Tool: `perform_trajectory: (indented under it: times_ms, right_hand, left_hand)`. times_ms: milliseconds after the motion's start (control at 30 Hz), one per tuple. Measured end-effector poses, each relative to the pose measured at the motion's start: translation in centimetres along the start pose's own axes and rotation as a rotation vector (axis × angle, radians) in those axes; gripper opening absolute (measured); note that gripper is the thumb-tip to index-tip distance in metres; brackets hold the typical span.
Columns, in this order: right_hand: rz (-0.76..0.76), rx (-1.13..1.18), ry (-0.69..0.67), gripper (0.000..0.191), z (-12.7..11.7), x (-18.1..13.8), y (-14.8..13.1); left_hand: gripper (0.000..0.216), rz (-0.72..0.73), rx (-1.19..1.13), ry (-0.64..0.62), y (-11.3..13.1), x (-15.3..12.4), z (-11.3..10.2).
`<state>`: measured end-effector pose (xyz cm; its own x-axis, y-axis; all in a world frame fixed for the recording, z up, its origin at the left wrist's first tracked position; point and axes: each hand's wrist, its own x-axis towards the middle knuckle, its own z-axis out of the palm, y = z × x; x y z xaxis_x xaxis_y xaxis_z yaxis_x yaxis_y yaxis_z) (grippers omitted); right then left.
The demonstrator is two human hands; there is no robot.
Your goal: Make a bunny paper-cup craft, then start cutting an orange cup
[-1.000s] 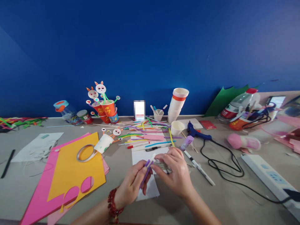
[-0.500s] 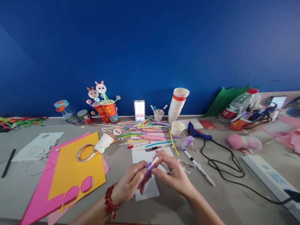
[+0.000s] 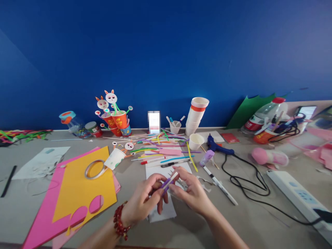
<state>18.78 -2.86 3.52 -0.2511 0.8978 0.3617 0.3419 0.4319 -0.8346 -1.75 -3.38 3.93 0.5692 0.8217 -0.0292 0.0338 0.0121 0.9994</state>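
My left hand point(image 3: 145, 200), with a red bead bracelet on its wrist, is closed around a purple pipe cleaner point(image 3: 166, 183) that has a small white strip at its upper end. My right hand point(image 3: 190, 192) meets it from the right and pinches the same end with thumb and forefinger. Both hands hover just above a white sheet of paper point(image 3: 160, 211) lying on the grey table point(image 3: 233, 221).
Yellow and pink foam sheets point(image 3: 77, 193) with a tape roll point(image 3: 94, 169) lie left. Behind are loose pipe cleaners and pens point(image 3: 166, 152), paper cups point(image 3: 197, 116), bunny cup crafts point(image 3: 114, 116), a blue glue gun point(image 3: 218, 147) with black cord, a marker point(image 3: 220, 185) and a power strip point(image 3: 298, 197) right.
My right hand let go of a small clear object and shifted left to pinch the pipe cleaner's tip. My left hand turned slightly, and the stem now points up more steeply.
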Motion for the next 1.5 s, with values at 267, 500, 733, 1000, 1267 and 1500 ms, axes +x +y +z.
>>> perform_trajectory:
  times_ms: [267, 500, 733, 1000, 1267, 1500]
  right_hand:
    - [0.039, -0.013, 0.061, 0.012, 0.0, 0.3, -0.1]
    - [0.081, 0.04, 0.126, 0.016, 0.9, 0.2, -0.2]
    - [0.073, 0.192, 0.024, 0.014, 1.4, -0.1, -0.6]
    - [0.029, 0.162, -0.059, 0.021, 1.2, -0.5, -0.8]
    - [-0.053, 0.088, 0.02, 0.018, 1.4, -0.4, -0.8]
    - [-0.187, -0.263, 0.137, 0.022, 1.3, -0.4, -1.5]
  left_hand:
    - [0.024, 0.334, 0.436, 0.2, -0.6, 0.0, 0.2]
    - [0.029, 0.614, 1.018, 0.391, -1.3, 0.2, 0.8]
    - [0.033, 0.679, 1.035, 0.431, -1.6, 0.1, 0.8]
    - [0.041, 0.726, 0.932, 0.527, -1.7, 0.2, -0.5]
    - [0.034, 0.712, 0.833, 0.54, -1.4, 0.5, -1.0]
    - [0.017, 0.446, 0.516, 0.559, -2.2, 0.6, -0.1]
